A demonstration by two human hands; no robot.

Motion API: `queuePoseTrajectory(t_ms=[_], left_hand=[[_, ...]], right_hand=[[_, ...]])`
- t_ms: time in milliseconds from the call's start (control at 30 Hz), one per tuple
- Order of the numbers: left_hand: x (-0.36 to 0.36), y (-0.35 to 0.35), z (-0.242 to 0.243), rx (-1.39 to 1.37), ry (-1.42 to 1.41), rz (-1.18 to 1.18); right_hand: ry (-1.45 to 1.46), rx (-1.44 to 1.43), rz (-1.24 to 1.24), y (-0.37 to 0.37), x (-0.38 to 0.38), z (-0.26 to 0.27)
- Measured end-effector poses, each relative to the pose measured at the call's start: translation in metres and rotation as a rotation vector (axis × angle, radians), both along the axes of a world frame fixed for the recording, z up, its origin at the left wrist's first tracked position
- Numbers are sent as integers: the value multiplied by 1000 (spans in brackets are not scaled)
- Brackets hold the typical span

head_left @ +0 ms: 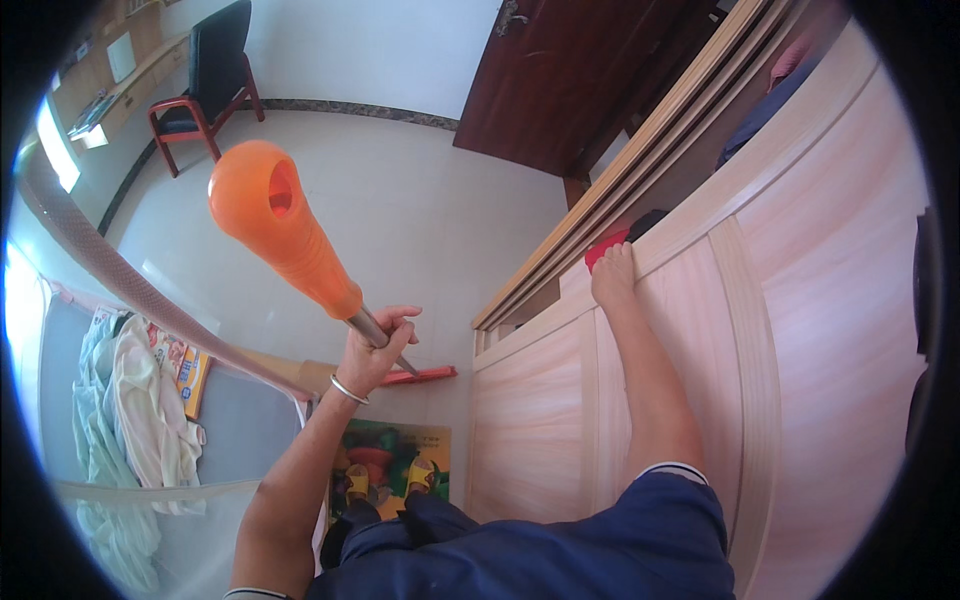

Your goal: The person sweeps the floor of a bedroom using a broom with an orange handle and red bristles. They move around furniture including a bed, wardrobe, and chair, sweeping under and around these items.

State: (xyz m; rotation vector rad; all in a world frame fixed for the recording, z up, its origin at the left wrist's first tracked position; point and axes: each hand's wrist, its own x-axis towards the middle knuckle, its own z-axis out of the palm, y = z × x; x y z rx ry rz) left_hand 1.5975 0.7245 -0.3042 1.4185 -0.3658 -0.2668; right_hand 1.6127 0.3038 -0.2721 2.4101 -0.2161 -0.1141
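My left hand [373, 358], with a metal bangle at its wrist, is wrapped around the metal pole [367, 325] of a long-handled cleaning tool. Its bulbous orange plastic grip [289, 229] rises towards the camera and has a hanging hole. Down at the floor, a red head [420, 375] shows at the pole's lower end; its exact kind is unclear. On the right, my right hand [615, 271] holds the edge of a pale wooden wardrobe door [675, 330]. Something red [604, 249] shows just past its fingers, partly hidden, beside a dark item [646, 223].
A bed with netting [217, 491] bears crumpled clothes [150, 405] and a yellow printed box [193, 382]. A curved tube [127, 262] crosses the left side. My yellow slippers [419, 475] rest on a printed mat [390, 439]. Farther off are a chair [199, 109] and a dark wooden door [555, 82].
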Motion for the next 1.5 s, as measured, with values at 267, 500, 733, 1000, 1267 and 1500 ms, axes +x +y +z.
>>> queuePoseTrajectory(t_ms=[267,500,733,1000,1267,1500], left_hand=[[-2,0,-1,-39,-22,-7],[0,0,4,-26,-6,-60],[-2,0,8,43,-44,-128],[2,-1,-3,-44,-63,-161],[-3,-22,-1,15,-137,-231],[-11,-56,7,57,-189,-297]], right_hand=[[-138,32,108,35,-76,7],[-133,98,91,72,-160,15],[-280,172,168,107,-228,21],[-315,370,8,157,-320,32],[-595,314,-69,220,-391,81],[-473,225,-105,212,-378,118]])
